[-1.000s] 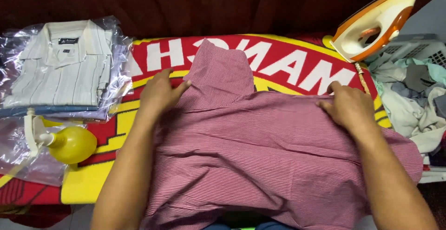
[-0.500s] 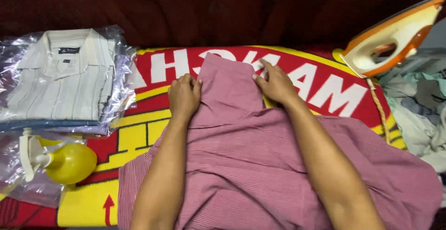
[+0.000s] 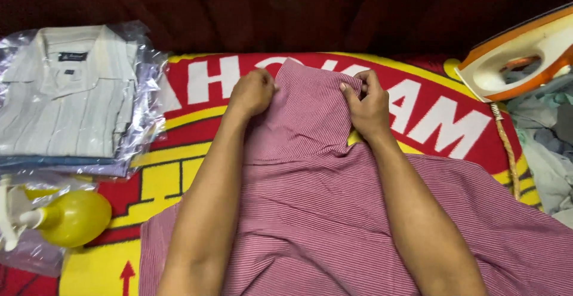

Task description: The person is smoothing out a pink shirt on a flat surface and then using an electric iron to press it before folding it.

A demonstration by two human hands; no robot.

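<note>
A red and yellow printed cloth (image 3: 441, 123) with large white letters covers the work surface, and a dark curtain hangs behind it. On the cloth lies 1 maroon striped shirt (image 3: 334, 212), spread over its near half and running off the bottom and right edges of the view.

2 hands work at the shirt's narrow far end. The left hand (image 3: 252, 93) is curled nearly closed, pinching that end's left edge. The right hand (image 3: 369, 106) grips the right edge, with fingers (image 3: 358, 86) bent over a fold of fabric. Both forearms lie across the shirt.

Left of the shirt sits 1 folded pale striped shirt (image 3: 65, 90) in a clear plastic bag, on a low stack. Nearer than that, still left of the shirt, rests 1 yellow spray bottle (image 3: 68, 218). Right of the shirt's far end stands 1 orange and white iron (image 3: 525, 57), with a heap of loose clothes (image 3: 546, 146) below it.

Bare cloth shows on either side of the narrow end and beyond it.
</note>
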